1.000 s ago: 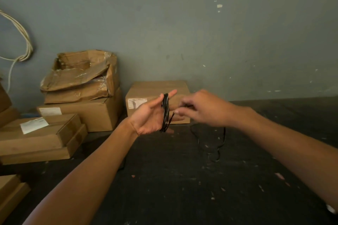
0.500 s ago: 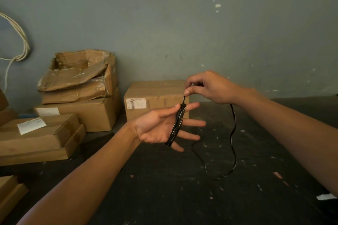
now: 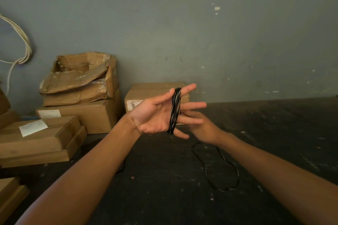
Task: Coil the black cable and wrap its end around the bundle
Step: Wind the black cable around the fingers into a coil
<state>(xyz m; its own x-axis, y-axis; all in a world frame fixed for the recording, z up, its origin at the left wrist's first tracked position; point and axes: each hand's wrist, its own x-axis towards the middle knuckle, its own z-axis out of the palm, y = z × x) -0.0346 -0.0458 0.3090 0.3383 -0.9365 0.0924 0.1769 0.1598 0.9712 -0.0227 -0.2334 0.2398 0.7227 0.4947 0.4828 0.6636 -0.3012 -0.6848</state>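
The left hand (image 3: 155,115) is raised palm-up over the dark floor (image 3: 164,197), fingers spread and flat, and the cable (image 3: 174,110) is wound in several tight turns across those fingers, from the forefinger down to the little finger. The right hand (image 3: 203,128) sits just behind and below the left fingers, partly hidden by them; its grasp cannot be told, though it seems to pinch the cable's free part. From there a slack loop (image 3: 219,168) of the cable hangs down and lies on the floor between the forearms, nearer the right one. The floor ahead and to the right is bare up to the grey wall (image 3: 201,33). To the left the room is hemmed by stacked boxes (image 3: 36,139), and one small closed box (image 3: 146,95) stands against the wall right behind the left hand. The top box (image 3: 82,76) of the stack is torn open and crumpled; its contents do not show. A pale cord (image 3: 20,45) hangs on the wall at far left.
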